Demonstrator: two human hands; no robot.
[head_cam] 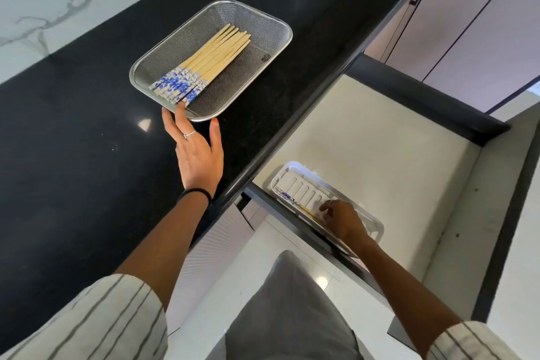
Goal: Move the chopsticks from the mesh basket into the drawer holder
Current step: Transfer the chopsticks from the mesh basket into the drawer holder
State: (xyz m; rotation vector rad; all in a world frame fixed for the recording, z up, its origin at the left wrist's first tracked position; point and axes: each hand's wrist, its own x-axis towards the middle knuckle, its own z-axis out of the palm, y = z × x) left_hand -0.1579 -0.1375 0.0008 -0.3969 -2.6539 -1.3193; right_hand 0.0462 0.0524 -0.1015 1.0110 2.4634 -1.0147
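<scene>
A steel mesh basket [263, 26] sits on the black countertop and holds several bamboo chopsticks [210, 58] with blue-and-white patterned ends. My left hand [197, 146] reaches to the basket's near rim, fingers extended, one fingertip touching the patterned chopstick ends, thumb at the rim. Below, in the open drawer, lies a white ribbed holder [298, 187]. My right hand [343, 218] is inside it, fingers curled over a chopstick [292, 200] that lies along the holder's near edge; whether it grips the chopstick I cannot tell.
The black countertop [73, 140] has a rounded front edge running diagonally. The pale drawer [365, 137] is pulled out, with dark side walls. Lilac cabinet doors [467, 23] with dark handles stand at the upper right. A marble wall lies beyond the counter.
</scene>
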